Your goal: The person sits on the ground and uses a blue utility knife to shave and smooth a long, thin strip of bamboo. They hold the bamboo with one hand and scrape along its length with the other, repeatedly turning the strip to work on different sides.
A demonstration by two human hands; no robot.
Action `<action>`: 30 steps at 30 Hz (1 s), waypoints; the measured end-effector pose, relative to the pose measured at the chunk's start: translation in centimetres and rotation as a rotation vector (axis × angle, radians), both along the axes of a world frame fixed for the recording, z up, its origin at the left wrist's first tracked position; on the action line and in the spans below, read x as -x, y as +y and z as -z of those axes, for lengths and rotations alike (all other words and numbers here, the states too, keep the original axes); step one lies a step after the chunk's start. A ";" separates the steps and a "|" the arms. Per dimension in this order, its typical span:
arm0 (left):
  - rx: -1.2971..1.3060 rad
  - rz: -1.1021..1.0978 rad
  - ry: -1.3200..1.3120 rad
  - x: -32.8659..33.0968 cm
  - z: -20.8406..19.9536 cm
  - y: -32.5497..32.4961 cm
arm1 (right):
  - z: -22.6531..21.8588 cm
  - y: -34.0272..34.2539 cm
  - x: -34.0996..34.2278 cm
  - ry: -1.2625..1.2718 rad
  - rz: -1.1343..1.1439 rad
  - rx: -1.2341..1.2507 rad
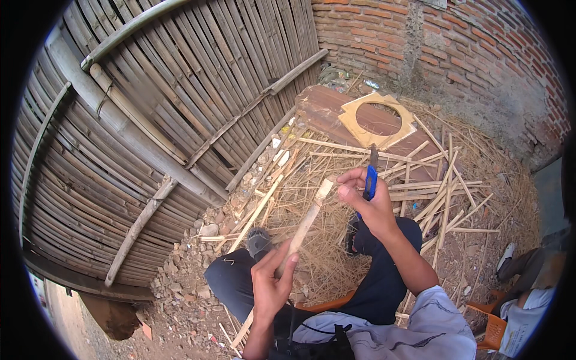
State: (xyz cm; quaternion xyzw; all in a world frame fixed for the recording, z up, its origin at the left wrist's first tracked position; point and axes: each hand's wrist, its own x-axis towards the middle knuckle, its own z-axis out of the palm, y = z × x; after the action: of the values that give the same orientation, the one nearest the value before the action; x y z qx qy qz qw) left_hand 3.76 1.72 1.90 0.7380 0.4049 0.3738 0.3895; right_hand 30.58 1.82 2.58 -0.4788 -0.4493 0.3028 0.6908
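My left hand (273, 277) is closed around the lower part of a pale bamboo strip (309, 219), which slants up and to the right in front of me. In my right hand (369, 195) is a blue utility knife (371, 180), its dark blade out and pointing away from me. The right thumb and fingertips are close to the upper end of the strip; whether they touch it I cannot tell. Below the hands, thin bamboo shavings (333, 264) cover the ground between my shoes.
Cut bamboo strips (447, 198) lie scattered to the right. A brown board (321, 111) bears a yellowish panel with a round hole (348, 123). A bamboo wall (180, 78) rises at left, a brick wall (456, 54) behind. Another person sits by an orange chair (495, 327) at lower right.
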 end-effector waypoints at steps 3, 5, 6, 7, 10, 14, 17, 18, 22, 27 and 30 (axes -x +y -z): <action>0.091 0.024 -0.060 0.4 0.6 0.2 | -0.4 -0.7 -0.9 -0.169 0.013 -0.077; 0.152 0.050 -0.079 0.6 0.8 0.2 | -0.4 -1.4 -1.8 -0.442 0.063 -0.092; 0.183 0.059 -0.078 0.8 0.9 0.2 | -0.6 -1.6 -1.6 -0.567 0.063 -0.097; 0.214 0.068 -0.077 0.9 0.8 0.2 | -0.9 -2.0 -1.3 -0.691 0.062 -0.103; 0.315 0.082 -0.038 0.9 -0.3 0.1 | -1.0 -2.0 -0.5 -0.941 0.080 -0.178; 0.233 0.085 -0.072 0.7 0.0 -0.1 | -1.7 -2.0 0.7 -1.056 0.106 -0.226; 0.192 0.057 -0.042 0.3 -0.5 -0.5 | -1.8 -2.0 1.2 -1.078 0.116 -0.196; 0.183 0.041 -0.027 0.1 -1.0 -0.7 | -1.9 -2.0 1.3 -1.073 0.116 -0.183; 0.166 0.015 0.004 -0.1 -0.8 -0.6 | -2.3 -2.2 1.6 -1.068 0.106 -0.090; 0.242 0.047 -0.048 -0.2 0.3 -0.5 | -2.4 -2.1 1.6 -1.059 0.115 -0.057; 0.231 0.046 -0.052 -0.1 0.4 -0.6 | -2.4 -2.1 1.7 -1.062 0.125 -0.048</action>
State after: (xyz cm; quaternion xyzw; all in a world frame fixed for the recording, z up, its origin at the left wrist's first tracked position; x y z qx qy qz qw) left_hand 3.85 1.10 1.47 0.6876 0.4178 0.3346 0.4907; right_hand 28.90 -0.33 5.00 -0.5760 -0.7144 -0.0335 0.3960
